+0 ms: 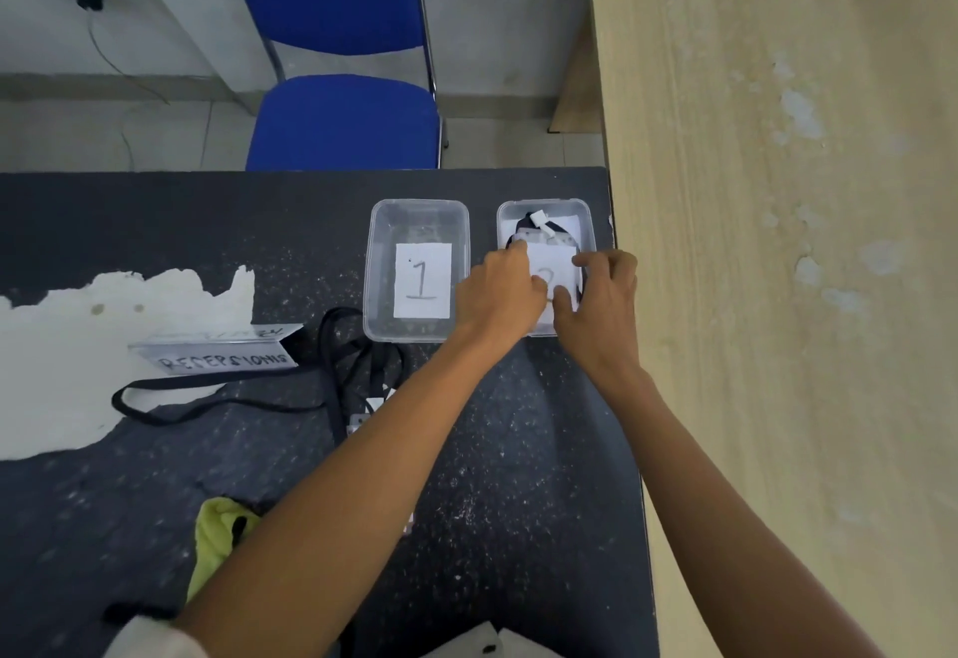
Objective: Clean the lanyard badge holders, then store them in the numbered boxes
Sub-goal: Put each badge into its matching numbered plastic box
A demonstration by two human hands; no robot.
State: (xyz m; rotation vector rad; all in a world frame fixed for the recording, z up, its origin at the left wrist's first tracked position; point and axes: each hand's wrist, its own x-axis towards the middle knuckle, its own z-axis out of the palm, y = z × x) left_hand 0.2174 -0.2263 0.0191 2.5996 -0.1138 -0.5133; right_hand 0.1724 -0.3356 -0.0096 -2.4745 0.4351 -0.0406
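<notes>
Two clear plastic boxes stand side by side at the far edge of the dark table. Box 1 (381, 263) holds only a paper label with a "1". Box 2 (588, 222) holds a badge holder (552, 255) with its black lanyard and white clip. My left hand (497, 294) and my right hand (604, 302) both reach into box 2, fingers pinching the badge holder from either side. A second black lanyard (342, 357) with a badge holder lies loose on the table, partly hidden under my left forearm. A yellow-green cloth (220, 535) lies near me.
A "RESEPSIONIS" desk sign (223, 351) lies left of the boxes on a worn white patch of the table (78, 346). A wooden partition (777, 242) borders the table's right edge. A blue chair (344, 118) stands beyond the table. White objects (487, 644) sit at the near edge.
</notes>
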